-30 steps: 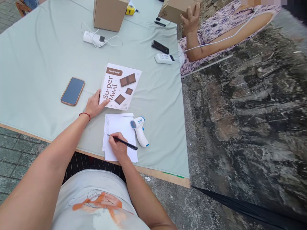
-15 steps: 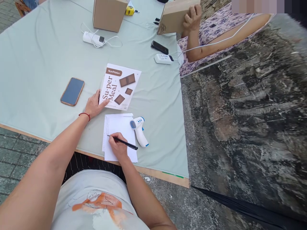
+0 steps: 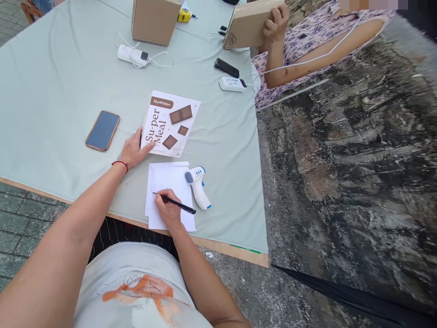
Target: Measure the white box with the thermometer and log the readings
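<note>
- Counter (image 3: 51, 82): covered in a pale green cloth, it carries everything the person's hands deal with; its near edge runs just below the right grip.
- Co-worker at the far right corner: a hand (image 3: 275, 23) tilts a cardboard box (image 3: 246, 25) up on its edge, well apart from both of the person's hands. A second cardboard box (image 3: 155, 18) stands upright at the far side.
- Packet (image 3: 170, 123): flat white pack printed "Su-per Meal", lying just beyond and to the right of the left grip, long axis running away from the person with a slight lean right.
- Sheet of paper (image 3: 170, 182): lies under the right grip, long axis pointing away from the person, its far edge just short of the packet's near edge.
- Phone (image 3: 103, 130): face up, to the left of the left grip, apart from it.
- Thermometer (image 3: 197, 186): white pistol type, just right of the right grip, partly on the paper's right edge.
- Left hand (image 3: 132, 152): the nearer one to the packet; laid flat, fingers spread, thumb and forefinger touching the packet's near left corner, clamped on nothing. Forearm stretched out diagonally.
- Right hand (image 3: 168, 209): fingers closed on a pen (image 3: 174, 202), wrist resting on the paper's lower part.
- Pen: long axis slopes from lower right to upper left, tip on the paper's left part.
</note>
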Available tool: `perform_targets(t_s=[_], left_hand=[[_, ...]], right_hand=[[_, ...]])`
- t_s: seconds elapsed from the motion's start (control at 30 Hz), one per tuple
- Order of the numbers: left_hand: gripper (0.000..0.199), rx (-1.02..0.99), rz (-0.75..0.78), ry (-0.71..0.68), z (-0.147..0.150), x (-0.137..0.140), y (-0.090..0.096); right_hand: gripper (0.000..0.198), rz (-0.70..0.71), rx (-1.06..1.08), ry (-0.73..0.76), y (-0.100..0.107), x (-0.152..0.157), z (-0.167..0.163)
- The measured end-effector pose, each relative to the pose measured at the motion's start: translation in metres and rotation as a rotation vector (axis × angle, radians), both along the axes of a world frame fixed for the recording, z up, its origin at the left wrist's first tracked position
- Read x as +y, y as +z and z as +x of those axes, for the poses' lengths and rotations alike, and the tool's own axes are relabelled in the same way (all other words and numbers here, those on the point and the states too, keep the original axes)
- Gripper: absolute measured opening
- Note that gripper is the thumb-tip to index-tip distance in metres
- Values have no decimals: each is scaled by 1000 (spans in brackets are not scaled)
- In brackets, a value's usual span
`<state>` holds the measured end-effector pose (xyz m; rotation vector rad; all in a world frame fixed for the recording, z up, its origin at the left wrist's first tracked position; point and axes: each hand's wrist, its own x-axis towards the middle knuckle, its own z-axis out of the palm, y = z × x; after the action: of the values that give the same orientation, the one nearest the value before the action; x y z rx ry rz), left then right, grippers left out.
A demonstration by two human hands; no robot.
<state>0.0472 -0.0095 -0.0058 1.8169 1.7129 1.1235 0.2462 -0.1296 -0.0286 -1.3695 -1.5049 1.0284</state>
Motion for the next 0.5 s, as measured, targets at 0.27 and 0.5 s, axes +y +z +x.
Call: perform_targets(t_s=[0.27, 0.5], left_hand=[[64, -9, 9, -6, 0, 0, 1], [66, -19, 14, -3, 0, 1, -2]], right_hand=[[11, -15, 6, -27, 0, 0, 1], [10, -6, -2, -25, 0, 1, 0]])
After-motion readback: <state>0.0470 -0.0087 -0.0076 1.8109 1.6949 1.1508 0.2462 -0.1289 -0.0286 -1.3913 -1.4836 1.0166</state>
